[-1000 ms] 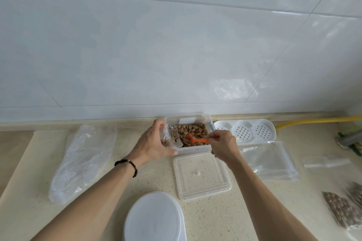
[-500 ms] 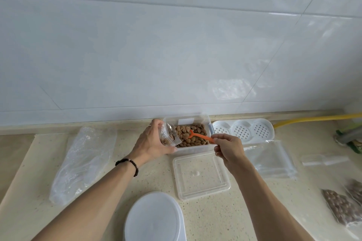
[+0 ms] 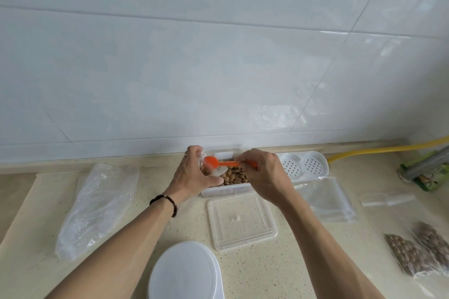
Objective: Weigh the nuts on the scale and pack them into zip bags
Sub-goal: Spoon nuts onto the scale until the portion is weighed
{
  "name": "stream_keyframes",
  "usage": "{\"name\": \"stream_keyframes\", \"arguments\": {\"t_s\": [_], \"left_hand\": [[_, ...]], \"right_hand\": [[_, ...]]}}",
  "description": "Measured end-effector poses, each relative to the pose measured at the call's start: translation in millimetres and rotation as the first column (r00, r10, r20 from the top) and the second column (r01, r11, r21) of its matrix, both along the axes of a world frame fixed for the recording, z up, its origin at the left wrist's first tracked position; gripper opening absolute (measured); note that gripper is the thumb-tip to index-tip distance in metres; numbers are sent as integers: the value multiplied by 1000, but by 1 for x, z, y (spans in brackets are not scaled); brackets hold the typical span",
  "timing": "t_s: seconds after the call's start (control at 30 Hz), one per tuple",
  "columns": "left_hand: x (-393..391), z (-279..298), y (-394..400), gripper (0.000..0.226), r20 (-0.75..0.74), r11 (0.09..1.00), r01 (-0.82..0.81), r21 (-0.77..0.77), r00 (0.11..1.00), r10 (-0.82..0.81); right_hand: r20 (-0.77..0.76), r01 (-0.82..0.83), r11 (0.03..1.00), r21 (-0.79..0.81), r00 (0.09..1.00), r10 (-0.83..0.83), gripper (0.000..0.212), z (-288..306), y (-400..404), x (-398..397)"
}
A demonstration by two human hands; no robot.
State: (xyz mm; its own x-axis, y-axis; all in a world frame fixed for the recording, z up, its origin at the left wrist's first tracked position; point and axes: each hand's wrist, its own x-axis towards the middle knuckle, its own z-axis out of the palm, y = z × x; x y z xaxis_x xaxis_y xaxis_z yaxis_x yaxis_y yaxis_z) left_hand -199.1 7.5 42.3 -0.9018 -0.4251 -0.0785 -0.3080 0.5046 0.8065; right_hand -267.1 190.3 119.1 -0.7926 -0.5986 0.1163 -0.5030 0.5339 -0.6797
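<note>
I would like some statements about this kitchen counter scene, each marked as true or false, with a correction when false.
1. The right hand holds an orange scoop. True.
2. The scoop's bowl is at the mouth of the small clear bag held by the left hand. True.
3. The container of nuts has its lid on. False: the clear lid lies on the counter in front of it.
4. The packed bags of nuts lie at the left edge. False: they lie at the right.
5. A dark bracelet is on the left wrist. True.
</note>
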Motion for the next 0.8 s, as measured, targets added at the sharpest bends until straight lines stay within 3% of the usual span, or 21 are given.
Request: {"name": "stream_keyframes", "arguments": {"t_s": [0.1, 0.23, 0.4, 0.57, 0.8], "left_hand": [[0, -2, -1, 93, -8, 1000, -4, 18, 1000, 5], [0, -4, -2, 94, 2, 1000, 12, 14, 1000, -12], [7, -7, -14, 92, 38, 999, 37, -37, 999, -36], [16, -12, -25, 94, 88, 991, 132, -2, 987, -131], [17, -14, -26, 88, 72, 992, 127, -7, 989, -126]], "right_hand": [[-18, 59, 997, -55, 998, -61, 19, 2, 7, -5], [138, 237, 964, -119, 966, -221, 18, -2, 16, -14], [195, 370, 928, 49, 908, -372, 24, -42, 15, -30], [259, 319, 937, 139, 902, -346, 26, -76, 6, -27], [603, 309, 951, -15, 761, -238, 20, -79, -7, -19]]}}
